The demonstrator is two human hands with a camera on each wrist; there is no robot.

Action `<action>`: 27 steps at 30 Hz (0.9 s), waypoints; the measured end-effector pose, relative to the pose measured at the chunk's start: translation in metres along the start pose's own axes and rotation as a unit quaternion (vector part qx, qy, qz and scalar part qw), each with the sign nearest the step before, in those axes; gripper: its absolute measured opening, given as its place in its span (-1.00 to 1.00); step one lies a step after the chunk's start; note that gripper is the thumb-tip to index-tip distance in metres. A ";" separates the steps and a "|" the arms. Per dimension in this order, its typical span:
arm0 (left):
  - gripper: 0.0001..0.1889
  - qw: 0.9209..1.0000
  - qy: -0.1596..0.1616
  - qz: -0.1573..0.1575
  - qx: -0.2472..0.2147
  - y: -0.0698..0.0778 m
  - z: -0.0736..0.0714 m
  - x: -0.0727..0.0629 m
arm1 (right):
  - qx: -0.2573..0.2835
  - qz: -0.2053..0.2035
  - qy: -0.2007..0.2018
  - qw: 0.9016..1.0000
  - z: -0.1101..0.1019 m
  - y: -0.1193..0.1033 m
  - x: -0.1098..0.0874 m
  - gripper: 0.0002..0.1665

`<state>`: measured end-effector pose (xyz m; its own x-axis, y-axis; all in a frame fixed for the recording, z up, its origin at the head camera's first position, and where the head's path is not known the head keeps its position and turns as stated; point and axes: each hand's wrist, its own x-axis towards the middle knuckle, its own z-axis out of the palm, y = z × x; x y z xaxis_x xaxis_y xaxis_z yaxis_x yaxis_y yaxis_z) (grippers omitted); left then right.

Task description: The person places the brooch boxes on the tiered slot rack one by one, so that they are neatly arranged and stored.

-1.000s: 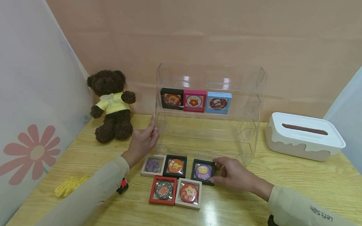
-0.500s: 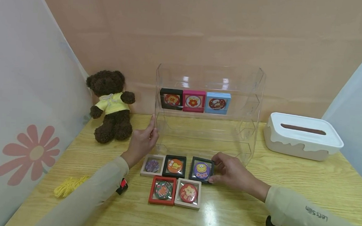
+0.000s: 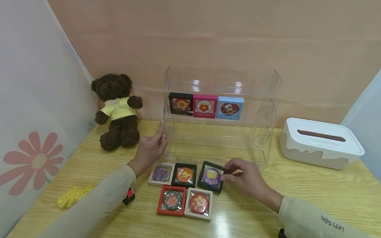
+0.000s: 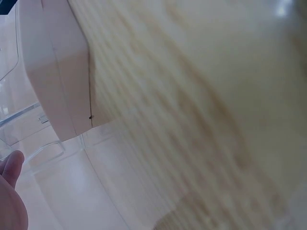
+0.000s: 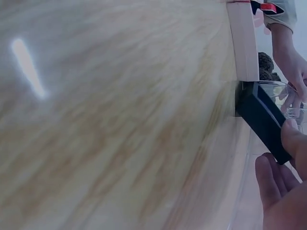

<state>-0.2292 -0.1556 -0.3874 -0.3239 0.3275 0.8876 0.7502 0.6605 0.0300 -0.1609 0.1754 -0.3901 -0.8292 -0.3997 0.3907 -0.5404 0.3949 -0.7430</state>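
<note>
With the right hand (image 3: pixel 248 178), pinching the dark badge frame (image 3: pixel 211 176), lower centre of view, by one edge; with the left hand (image 3: pixel 148 151), index extended, touching the clear rack (image 3: pixel 219 80). Tilted and one-sided, could slip or knock the black frame (image 3: pixel 185 175) alongside.

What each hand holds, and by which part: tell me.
Right hand: black frame with the purple badge, pinched by its right edge in the head view. Left hand: at the left side of the clear rack; whether it grips cannot be told.
</note>
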 end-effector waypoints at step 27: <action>-0.46 1.000 -0.008 -0.012 0.016 0.002 0.000 -0.001 | 0.012 -0.004 0.020 1.000 -0.033 -0.008 0.010 -0.86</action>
<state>-0.2275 -0.1548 -0.3886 -0.3513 0.3224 0.8790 0.7235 0.6894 0.0362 -0.1693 0.1957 -0.3619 -0.8299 -0.3701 0.4174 -0.5439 0.3707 -0.7528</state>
